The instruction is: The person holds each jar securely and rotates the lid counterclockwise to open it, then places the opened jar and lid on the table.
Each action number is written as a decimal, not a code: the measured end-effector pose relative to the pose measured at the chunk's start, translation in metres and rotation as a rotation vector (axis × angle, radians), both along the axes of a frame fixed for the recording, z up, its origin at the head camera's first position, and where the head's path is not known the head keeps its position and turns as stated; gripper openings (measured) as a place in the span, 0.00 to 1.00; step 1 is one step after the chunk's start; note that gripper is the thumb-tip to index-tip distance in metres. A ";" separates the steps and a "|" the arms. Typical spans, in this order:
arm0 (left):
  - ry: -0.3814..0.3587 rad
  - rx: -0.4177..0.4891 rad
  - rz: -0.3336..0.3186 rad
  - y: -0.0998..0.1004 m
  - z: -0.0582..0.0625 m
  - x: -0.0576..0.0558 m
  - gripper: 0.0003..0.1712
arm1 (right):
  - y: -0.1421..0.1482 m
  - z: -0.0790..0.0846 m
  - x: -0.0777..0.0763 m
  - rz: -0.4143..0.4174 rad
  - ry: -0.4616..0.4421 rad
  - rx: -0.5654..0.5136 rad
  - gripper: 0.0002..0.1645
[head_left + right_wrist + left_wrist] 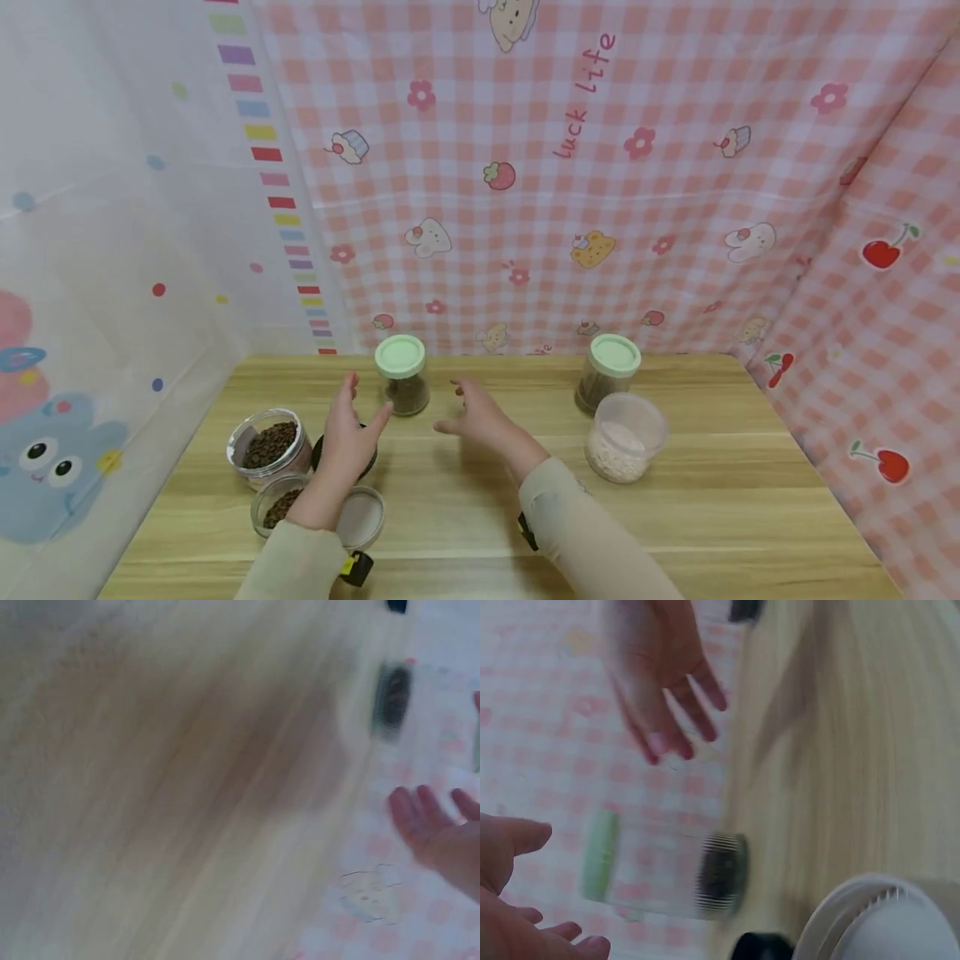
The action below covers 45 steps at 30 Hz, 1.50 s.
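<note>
A clear jar (406, 393) with a pale green lid (401, 357) and dark contents at the bottom stands at the back of the table. Left of it, my left hand (348, 442) reaches forward with spread fingers and holds nothing. Opposite, my right hand (483, 421) is also empty, thumb and fingers apart. Neither hand touches the jar. In the left wrist view the same jar (664, 862) lies between the left hand (517, 900) and the right hand (660, 675). The right wrist view is blurred; the right hand (446, 840) shows at its edge.
At left are an open jar (270, 446) of brown beans or pellets, a smaller open container (281, 504) of the same, a round grey-white lid (361, 517) and a black round object (367, 462). A second green-lidded jar (607, 375) and a clear tub (626, 437) of white flakes stand right.
</note>
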State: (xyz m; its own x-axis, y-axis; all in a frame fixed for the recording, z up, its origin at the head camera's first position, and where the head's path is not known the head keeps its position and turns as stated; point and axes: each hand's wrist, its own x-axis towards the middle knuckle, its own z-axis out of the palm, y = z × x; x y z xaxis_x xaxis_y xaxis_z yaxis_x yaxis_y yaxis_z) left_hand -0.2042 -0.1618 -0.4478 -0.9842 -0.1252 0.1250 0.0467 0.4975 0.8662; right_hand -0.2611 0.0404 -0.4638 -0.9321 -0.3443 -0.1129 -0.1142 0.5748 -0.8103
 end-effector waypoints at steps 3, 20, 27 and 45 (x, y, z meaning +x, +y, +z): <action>-0.015 -0.004 0.013 0.003 -0.011 -0.018 0.43 | -0.001 -0.008 -0.014 -0.001 -0.012 -0.069 0.49; -0.078 0.089 0.009 0.012 -0.037 -0.062 0.43 | -0.028 -0.024 -0.044 0.043 -0.054 -0.112 0.45; -0.008 0.080 0.009 0.015 -0.039 -0.065 0.40 | -0.037 -0.024 -0.044 0.028 -0.053 -0.199 0.42; -0.095 0.033 -0.120 0.006 -0.044 -0.039 0.40 | -0.010 -0.024 -0.024 0.069 -0.054 -0.168 0.46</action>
